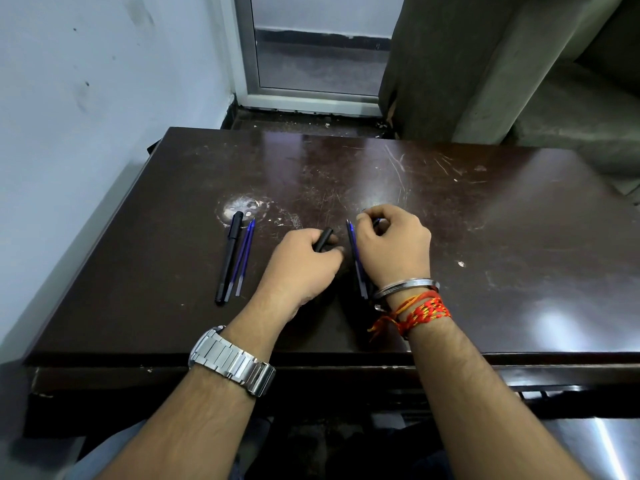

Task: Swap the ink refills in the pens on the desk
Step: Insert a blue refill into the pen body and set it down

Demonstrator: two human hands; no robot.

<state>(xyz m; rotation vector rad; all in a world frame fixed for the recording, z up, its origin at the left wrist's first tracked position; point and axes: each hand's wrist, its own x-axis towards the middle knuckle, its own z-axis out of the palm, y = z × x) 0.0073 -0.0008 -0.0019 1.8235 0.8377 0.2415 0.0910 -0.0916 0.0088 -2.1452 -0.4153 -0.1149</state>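
Observation:
A black pen (228, 258) lies on the dark brown desk (485, 237) at the left, with two blue refills (242, 259) right beside it. My left hand (301, 268) is closed around a black pen barrel (323, 239) whose end sticks out past the thumb. My right hand (393, 247) pinches a thin dark piece (375, 222) between its fingertips; it is mostly hidden. Another blue refill (355, 251) lies on the desk between my hands, running under the right wrist.
The scratched desk has a white worn patch (242, 206) behind the lying pen. A pale wall stands to the left, a glass door (318, 53) behind the desk, and a concrete pillar (467, 64) at the back right.

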